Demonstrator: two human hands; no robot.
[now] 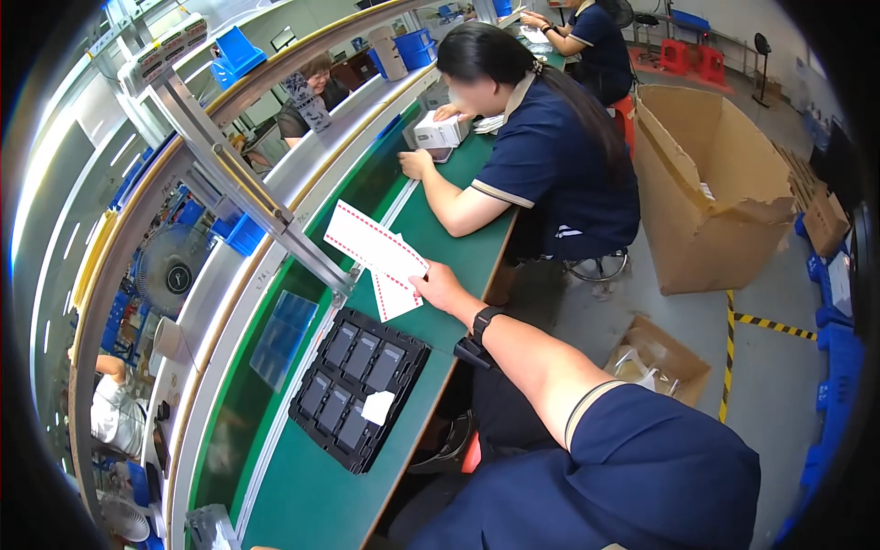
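My right hand point(441, 286), with a dark band on its wrist, reaches forward over the green workbench point(302, 504). Its fingers pinch a white label sheet point(371, 240) edged with a row of small red marks. A second white sheet point(394, 295) of the same sort shows beneath it; whether the hand grips that one too is unclear. Nearer to me lies a black plastic tray point(302, 417) with several dark flat rectangular pieces point(385, 367) in its pockets. A small white piece of paper point(376, 408) rests on the tray's right part. My left hand is out of sight.
A metal post point(302, 252) stands on the bench's far side, beside a clear bluish plastic sheet point(286, 339). Farther along, a co-worker point(559, 156) handles a white box point(438, 131). On the floor to the right are a large cardboard carton point(697, 220) and a smaller open one point(687, 367).
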